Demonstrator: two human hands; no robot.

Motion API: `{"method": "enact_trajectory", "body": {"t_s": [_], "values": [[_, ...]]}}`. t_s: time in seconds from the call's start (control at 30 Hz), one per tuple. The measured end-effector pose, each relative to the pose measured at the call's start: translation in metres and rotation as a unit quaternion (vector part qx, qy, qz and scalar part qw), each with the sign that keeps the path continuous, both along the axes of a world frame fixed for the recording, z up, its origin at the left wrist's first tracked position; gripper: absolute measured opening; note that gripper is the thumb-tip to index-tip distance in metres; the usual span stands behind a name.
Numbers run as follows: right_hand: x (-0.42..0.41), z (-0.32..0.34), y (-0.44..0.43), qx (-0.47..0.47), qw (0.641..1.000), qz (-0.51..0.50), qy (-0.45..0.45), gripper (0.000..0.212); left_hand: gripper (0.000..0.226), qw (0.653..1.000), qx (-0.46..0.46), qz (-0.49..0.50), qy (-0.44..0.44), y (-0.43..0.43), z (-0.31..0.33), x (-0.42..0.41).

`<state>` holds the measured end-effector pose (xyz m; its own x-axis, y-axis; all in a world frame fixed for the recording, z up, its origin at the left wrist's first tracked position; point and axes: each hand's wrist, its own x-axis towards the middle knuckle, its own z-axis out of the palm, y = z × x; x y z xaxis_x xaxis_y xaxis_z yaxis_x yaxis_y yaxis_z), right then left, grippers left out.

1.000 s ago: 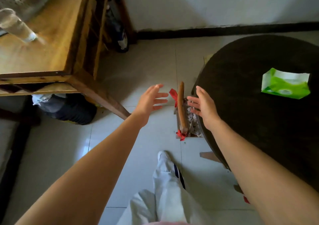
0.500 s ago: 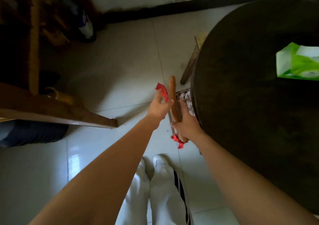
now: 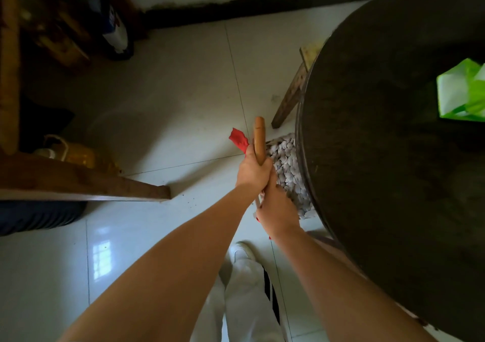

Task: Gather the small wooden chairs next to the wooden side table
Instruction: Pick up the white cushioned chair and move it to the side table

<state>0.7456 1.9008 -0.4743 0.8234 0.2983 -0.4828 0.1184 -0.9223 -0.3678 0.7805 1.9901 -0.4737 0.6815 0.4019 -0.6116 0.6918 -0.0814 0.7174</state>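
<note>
Head view — both hands, left [image 3: 253, 169] and right [image 3: 277, 211], grip the chair's top rail [image 3: 259, 139] beside the round table [image 3: 393, 144].

Chair [image 3: 284, 168] tucked (partly, it seems) under round table [image 3: 393, 157].

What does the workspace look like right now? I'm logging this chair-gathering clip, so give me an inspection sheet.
Surface: pale tiled floor, glossy, a few specks.
Job's things: small wooden chair tucked under the round dark table, woven seat partly showing; its top rail carries red cloth ties; wooden side table at left.
Clutter: green packet on the round table; yellow jug and dark bag under the side table.
Grippers: left hand and right hand both closed on the rail.
Cables: nothing seen.
Surroundings: white wall with dark skirting; another wooden leg by the round table.
</note>
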Motion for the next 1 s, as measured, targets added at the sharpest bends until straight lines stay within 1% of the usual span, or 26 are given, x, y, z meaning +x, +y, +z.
{"method": "enact_trajectory", "body": {"t_s": [0.17,0.27,0.47,0.57,0.63,0.7,0.77,0.87,0.93,1.0], "values": [[-0.021,0.023,0.033,0.034,0.999,-0.005,0.037,0.093,0.062,0.999,0.032,-0.002,-0.009,0.034,0.016,-0.024],[-0.04,0.04,0.064,0.068,0.996,-0.017,0.057,0.091,0.062,0.999,0.047,0.004,0.001,0.067,0.029,-0.044],[-0.086,0.051,0.131,0.132,0.99,-0.004,0.045,0.082,0.043,0.996,0.081,0.019,0.024,0.133,0.048,-0.091],[-0.107,0.049,0.16,0.13,0.991,0.009,0.036,0.083,0.035,0.995,0.082,0.041,0.038,0.162,0.052,-0.114],[-0.121,0.047,0.174,0.124,0.992,0.023,0.027,0.08,0.04,0.993,0.091,0.044,0.064,0.176,0.054,-0.127],[-0.13,0.043,0.185,0.108,0.993,0.036,0.031,0.078,0.042,0.984,0.138,0.011,0.113,0.184,0.056,-0.131],[-0.137,0.038,0.194,0.088,0.994,0.049,0.045,0.073,0.038,0.959,0.222,-0.04,0.171,0.187,0.061,-0.132],[-0.144,0.037,0.204,0.058,0.994,0.072,0.059,0.047,0.029,0.903,0.348,-0.127,0.217,0.186,0.067,-0.135],[-0.146,0.038,0.207,0.085,0.99,0.06,0.092,0.037,0.021,0.858,0.412,-0.19,0.24,0.186,0.075,-0.139],[-0.147,0.04,0.209,0.129,0.983,0.035,0.123,0.035,0.011,0.806,0.467,-0.265,0.249,0.188,0.083,-0.141]]}}
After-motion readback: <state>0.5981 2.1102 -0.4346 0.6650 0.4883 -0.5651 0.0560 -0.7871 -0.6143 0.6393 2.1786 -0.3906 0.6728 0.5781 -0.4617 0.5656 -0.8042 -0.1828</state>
